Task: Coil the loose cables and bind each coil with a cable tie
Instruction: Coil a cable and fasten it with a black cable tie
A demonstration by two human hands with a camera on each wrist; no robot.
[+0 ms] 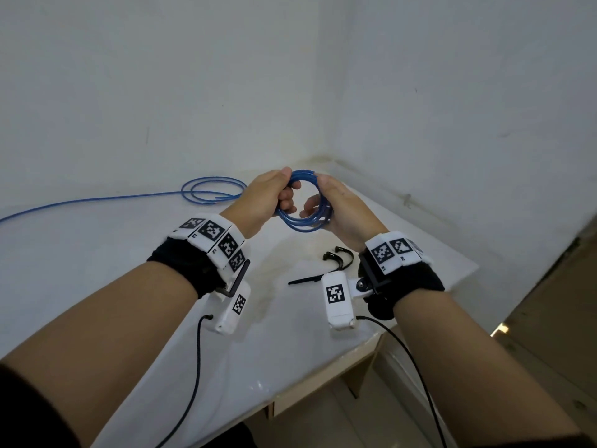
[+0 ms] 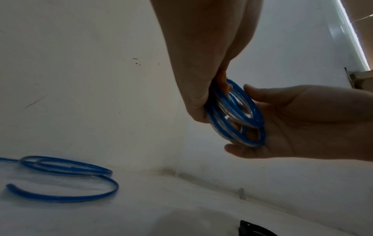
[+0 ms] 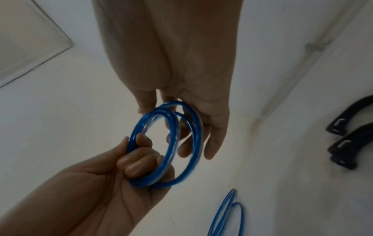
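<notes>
A small coil of blue cable (image 1: pixel 303 225) is held up above the white table (image 1: pixel 97 253), between both hands. My left hand (image 1: pixel 286 192) grips its left side, fingers curled through the ring and thumb on top. My right hand (image 1: pixel 318 202) holds the right side, thumb over the strands and fingers under them. The left wrist view shows the coil (image 2: pixel 252 104) edge-on against the right hand's (image 2: pixel 302 121) palm. In the right wrist view the coil's (image 3: pixel 196 138) loops stand slightly spread apart. Black cable ties (image 1: pixel 347 261) lie on the table below my right wrist.
A second blue cable (image 1: pixel 211 178) lies loosely looped on the table at the back left, its tail running off to the left; its cut end (image 2: pixel 9 186) lies free. The table stands in a white wall corner, and its front right edge is close by.
</notes>
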